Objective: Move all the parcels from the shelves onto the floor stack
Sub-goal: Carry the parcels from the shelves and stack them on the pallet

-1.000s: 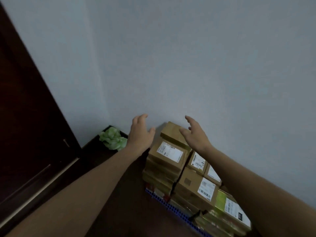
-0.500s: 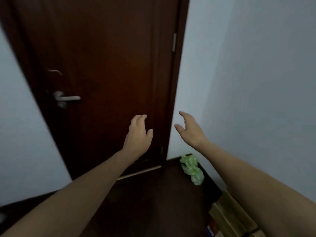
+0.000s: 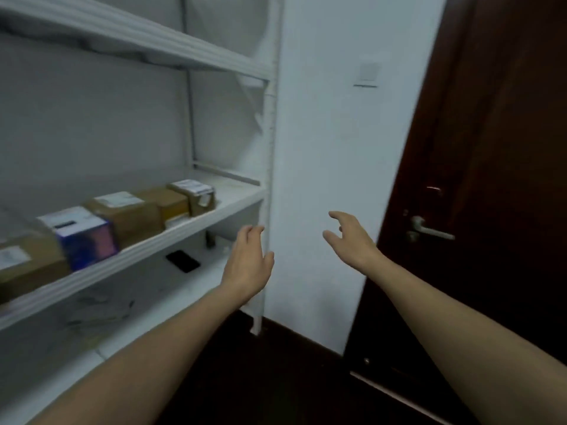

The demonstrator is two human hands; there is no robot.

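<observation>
A white shelf unit [image 3: 171,237] fills the left half of the view. On its middle board stand several parcels in a row: a small brown box [image 3: 196,197] at the right end, a larger brown box [image 3: 129,214], a blue and white box [image 3: 82,237] and a brown box [image 3: 27,265] at the far left. My left hand [image 3: 248,265] hangs in the air in front of the shelf's right post, fingers relaxed, holding nothing. My right hand [image 3: 349,237] is raised before the white wall, also empty. The floor stack is out of view.
A dark phone-like object [image 3: 183,261] lies on the lower board. The top board [image 3: 138,38] holds nothing I can see. A dark brown door [image 3: 491,179] with a metal handle [image 3: 429,230] stands at the right. A wall switch [image 3: 368,72] sits on the white wall. The floor is dark.
My view has swung left from the floor stack, past the door, to the shelf unit. Both hands stay raised and empty.
</observation>
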